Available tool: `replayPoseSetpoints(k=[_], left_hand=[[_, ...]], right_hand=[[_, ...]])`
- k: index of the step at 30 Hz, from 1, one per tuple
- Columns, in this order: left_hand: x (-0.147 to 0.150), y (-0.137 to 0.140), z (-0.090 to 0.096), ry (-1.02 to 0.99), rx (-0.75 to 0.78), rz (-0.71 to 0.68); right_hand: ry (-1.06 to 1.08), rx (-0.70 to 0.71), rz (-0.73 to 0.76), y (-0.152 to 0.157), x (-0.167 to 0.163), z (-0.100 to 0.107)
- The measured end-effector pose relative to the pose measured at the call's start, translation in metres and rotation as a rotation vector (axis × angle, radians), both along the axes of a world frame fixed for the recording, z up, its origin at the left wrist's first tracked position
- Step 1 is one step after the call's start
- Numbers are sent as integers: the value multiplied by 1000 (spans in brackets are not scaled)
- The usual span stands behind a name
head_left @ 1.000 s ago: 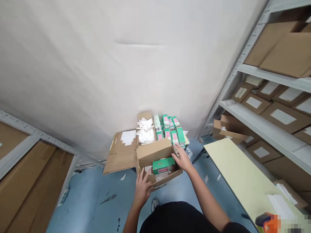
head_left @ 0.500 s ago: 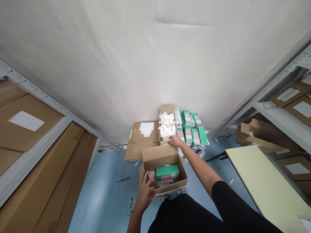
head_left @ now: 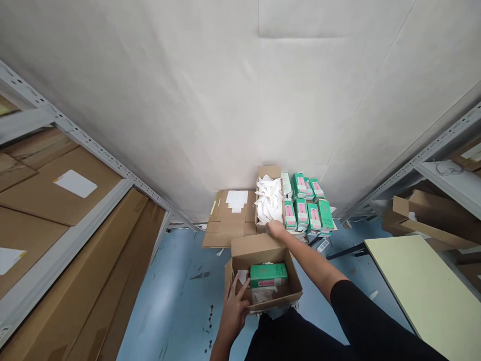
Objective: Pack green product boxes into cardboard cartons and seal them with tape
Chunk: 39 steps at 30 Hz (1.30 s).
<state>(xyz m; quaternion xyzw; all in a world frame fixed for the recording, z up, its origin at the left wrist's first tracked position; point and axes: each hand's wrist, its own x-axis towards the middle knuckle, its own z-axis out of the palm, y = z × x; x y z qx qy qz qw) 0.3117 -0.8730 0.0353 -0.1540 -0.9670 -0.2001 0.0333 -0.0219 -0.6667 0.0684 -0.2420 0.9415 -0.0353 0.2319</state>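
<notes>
In front of me is an open cardboard box (head_left: 259, 245) with a green carton (head_left: 268, 274) lying inside, pink printing on its near side, and white paper beside it. My left hand (head_left: 233, 308) rests at the box's left near corner, fingers spread over the rim and pointing inside. My right hand (head_left: 276, 229) reaches past the box's far flap to the near end of a second carton filled with crumpled white paper (head_left: 269, 198). Its fingers are curled at the paper's near edge; what they grip is hidden.
Several green cartons (head_left: 301, 213) stand right of the paper-filled carton. A flattened cardboard sheet (head_left: 221, 226) lies to its left. Shelves with brown boxes (head_left: 67, 185) flank me on the left, with more on the right. A pale yellow table (head_left: 421, 286) is at the right.
The view has shifted, so most things sit farther right in the picture. My right hand has drawn slightly nearer to me along the paper. My left hand keeps its place at the box.
</notes>
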Motion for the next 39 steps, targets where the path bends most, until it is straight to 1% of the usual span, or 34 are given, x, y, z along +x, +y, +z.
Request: replayPoseSetpoints(k=[4, 7, 13, 19, 23, 27, 34, 39], left_hand=[[3, -6, -2, 9, 8, -2], [4, -9, -3, 25, 9, -10], [-4, -11, -6, 25, 12, 1], [-21, -11, 1, 43, 29, -9], [-35, -6, 5, 58, 30, -28], [-44, -3, 7, 42, 22, -31], [-36, -10, 0, 35, 14, -16], [-35, -11, -6, 12, 9, 2]], right_hand=[[40, 9, 2, -2, 16, -5], [68, 11, -10, -4, 19, -8], [102, 6, -37, 0, 1, -11], [114, -39, -50, 11, -17, -10], [137, -20, -77, 16, -23, -10], [150, -3, -60, 11, -22, -13], [153, -27, 9, 5, -5, -26], [139, -51, 39, 7, -12, -30]])
